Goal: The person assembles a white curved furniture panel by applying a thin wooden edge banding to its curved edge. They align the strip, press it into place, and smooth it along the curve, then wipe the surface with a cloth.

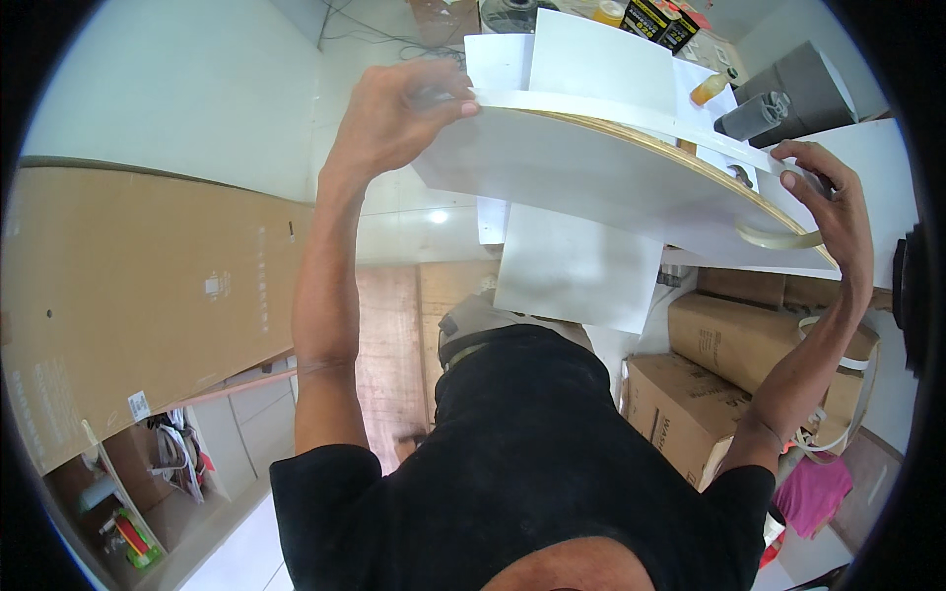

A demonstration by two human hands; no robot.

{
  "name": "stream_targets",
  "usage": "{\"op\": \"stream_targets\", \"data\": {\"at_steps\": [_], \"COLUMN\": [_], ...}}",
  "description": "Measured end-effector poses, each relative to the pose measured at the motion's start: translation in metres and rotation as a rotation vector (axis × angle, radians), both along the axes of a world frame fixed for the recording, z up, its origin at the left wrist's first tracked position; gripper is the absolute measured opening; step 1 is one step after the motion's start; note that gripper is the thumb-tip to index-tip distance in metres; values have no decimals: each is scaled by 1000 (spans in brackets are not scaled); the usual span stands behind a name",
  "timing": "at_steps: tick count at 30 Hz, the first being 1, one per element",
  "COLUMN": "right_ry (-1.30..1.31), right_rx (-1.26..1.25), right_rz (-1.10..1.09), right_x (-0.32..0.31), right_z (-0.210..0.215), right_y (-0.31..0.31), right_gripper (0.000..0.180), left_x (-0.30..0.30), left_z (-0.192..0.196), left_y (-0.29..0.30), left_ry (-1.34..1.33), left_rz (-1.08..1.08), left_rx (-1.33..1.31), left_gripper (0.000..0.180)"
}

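Note:
A white board [581,172] with a bare wood-coloured edge stands in front of me. Along that edge runs a thin white edge-banding strip [611,106]. At the board's far left corner my left hand [394,118] pinches the strip's end between thumb and fingers; those fingers are partly blurred. My right hand [838,207] is at the right end of the edge, fingers bent around the strip. From beneath it a curled cream-coloured length of strip [778,238] loops out over the board's face.
Behind the board are white panels [601,59], a small bottle of amber liquid [709,89] and a grey cylinder [754,116]. Cardboard boxes [690,404] stand low at right, with loose strip hanging beside them. A large cardboard-covered panel [148,305] is at left, above open shelves [128,492].

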State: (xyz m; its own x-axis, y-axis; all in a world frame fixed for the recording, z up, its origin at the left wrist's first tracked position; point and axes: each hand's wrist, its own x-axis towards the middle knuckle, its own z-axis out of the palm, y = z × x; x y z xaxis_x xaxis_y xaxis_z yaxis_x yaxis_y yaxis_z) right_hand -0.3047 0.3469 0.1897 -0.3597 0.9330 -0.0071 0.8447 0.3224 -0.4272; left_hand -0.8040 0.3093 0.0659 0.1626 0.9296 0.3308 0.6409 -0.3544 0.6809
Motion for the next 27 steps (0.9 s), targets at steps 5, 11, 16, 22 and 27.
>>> {"op": "stream_targets", "data": {"at_steps": [5,11,16,22,27], "right_ry": [30,23,51,39,32], "right_rx": [-67,-20,-13,26,14], "right_rz": [-12,30,38,45,24], "right_x": [2,-6,-4,1,2], "right_z": [-17,-28,-36,-44,-49], "right_y": [3,-7,-9,-15,-18], "right_gripper": [25,25,25,26,27], "left_x": [-1,4,11,17,31], "left_z": [0,10,20,21,25], "left_y": [2,3,3,4,-3], "left_ry": [-19,-4,-23,37,0], "left_rz": [-23,-11,-251,-298,-341], "left_rx": [-31,-124,76,-47,-30], "left_gripper": [17,12,27,48,30]}}
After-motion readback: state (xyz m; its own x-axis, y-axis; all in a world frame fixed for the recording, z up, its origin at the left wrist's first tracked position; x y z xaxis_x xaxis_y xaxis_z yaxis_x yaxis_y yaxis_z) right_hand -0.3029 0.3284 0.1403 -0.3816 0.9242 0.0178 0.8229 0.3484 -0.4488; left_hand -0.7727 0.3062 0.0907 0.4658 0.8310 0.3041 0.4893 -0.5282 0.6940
